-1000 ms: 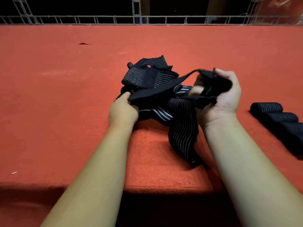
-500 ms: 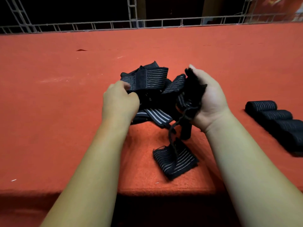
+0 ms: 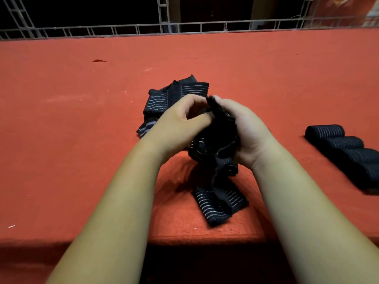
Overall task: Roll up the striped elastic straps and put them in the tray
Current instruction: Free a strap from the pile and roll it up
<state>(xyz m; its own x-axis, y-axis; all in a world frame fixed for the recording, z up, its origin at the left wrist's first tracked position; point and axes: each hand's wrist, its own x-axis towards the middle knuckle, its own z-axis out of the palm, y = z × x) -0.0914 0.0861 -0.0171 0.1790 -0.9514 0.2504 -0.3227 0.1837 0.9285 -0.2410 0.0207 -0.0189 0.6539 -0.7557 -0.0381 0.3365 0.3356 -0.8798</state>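
Since the preceding frame the left hand (image 3: 180,121) has left the pile (image 3: 164,97) and closed against the right, so both now meet on one strap (image 3: 218,132).

Far left, the table (image 3: 61,140) shows a matte red, felt-like covering. The pile of unrolled straps lies just behind the left hand: flat, limp black bands with fine pale stripes, folded over one another.

The left hand's fingers are curled, thumb and fingertips pinching the strap's upper end, probably to start the first turn of a roll. The right hand (image 3: 248,132) cups the bunched strap from the other side, apparently as a backstop; its fingertips are largely hidden.

The strap's tail (image 3: 219,206) hangs down and rests folded near the table edge.

Far right, rolled straps (image 3: 336,140) lie side by side, touching, as tight cylinders. The tray is not in view.
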